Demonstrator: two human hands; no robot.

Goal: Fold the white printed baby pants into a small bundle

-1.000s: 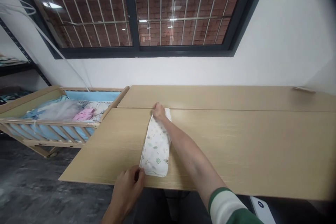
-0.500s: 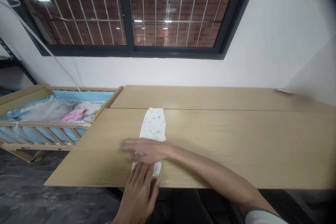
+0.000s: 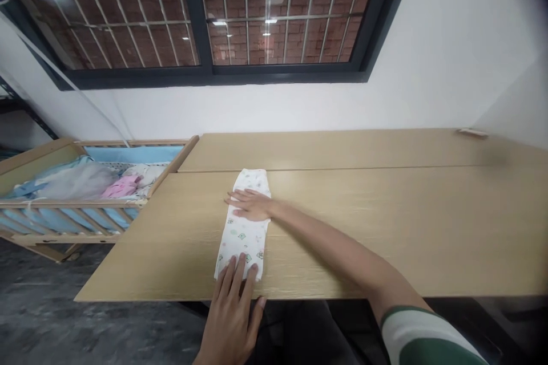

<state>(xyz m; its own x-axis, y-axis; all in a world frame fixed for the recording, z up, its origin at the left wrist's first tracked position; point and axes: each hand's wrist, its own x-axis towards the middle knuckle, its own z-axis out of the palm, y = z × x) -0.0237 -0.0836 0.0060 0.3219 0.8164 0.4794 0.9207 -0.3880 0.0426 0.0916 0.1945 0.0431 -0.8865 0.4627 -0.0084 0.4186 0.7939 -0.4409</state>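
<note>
One slatted wooden crib [image 3: 72, 203] at far left, blue padding, crumpled pink garment [image 3: 122, 187] inside. Center: long, narrow folded printed cotton strip [image 3: 245, 245] on pale wood-grain tabletop [image 3: 385, 228]. Left hand [image 3: 231, 319] open, fingertips on strip's near end; right hand [image 3: 252, 205] open, palm flat across far half, no grip.
</note>
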